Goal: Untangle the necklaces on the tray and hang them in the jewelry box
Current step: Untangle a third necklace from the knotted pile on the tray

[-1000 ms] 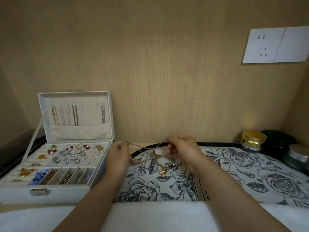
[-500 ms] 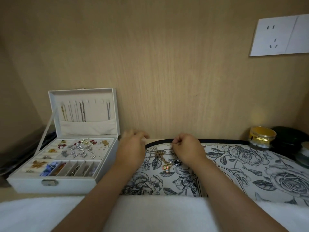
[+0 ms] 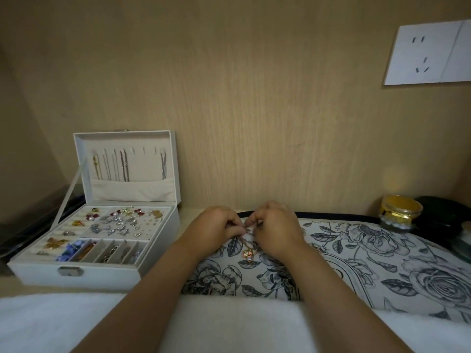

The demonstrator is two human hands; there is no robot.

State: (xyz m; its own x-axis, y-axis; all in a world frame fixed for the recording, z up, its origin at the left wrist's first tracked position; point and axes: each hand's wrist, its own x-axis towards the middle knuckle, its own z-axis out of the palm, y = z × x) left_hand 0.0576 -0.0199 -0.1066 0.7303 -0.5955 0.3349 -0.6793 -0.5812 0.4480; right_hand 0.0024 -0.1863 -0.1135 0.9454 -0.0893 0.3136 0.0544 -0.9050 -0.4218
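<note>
A thin gold necklace (image 3: 246, 238) with a small pink and gold pendant (image 3: 248, 255) lies on the floral tray (image 3: 356, 253). My left hand (image 3: 216, 229) and my right hand (image 3: 274, 230) are close together over the tray's far edge, fingertips pinching the chain between them. The white jewelry box (image 3: 102, 273) stands open at the left. Several chains (image 3: 112, 165) hang from hooks in its raised lid, and one more chain (image 3: 163, 166) hangs at the lid's right side. Part of the necklace is hidden under my right hand.
The box's lower tray holds several earrings and charms in small compartments. A gold-lidded jar (image 3: 400, 212) and dark round containers (image 3: 443, 215) stand at the back right. A wooden wall with a white socket plate (image 3: 428, 53) rises right behind. White cloth (image 3: 229, 324) covers the near edge.
My hands have come together over the chain; a second ago they held it stretched apart and lifted. The pendant has sunk onto the tray.
</note>
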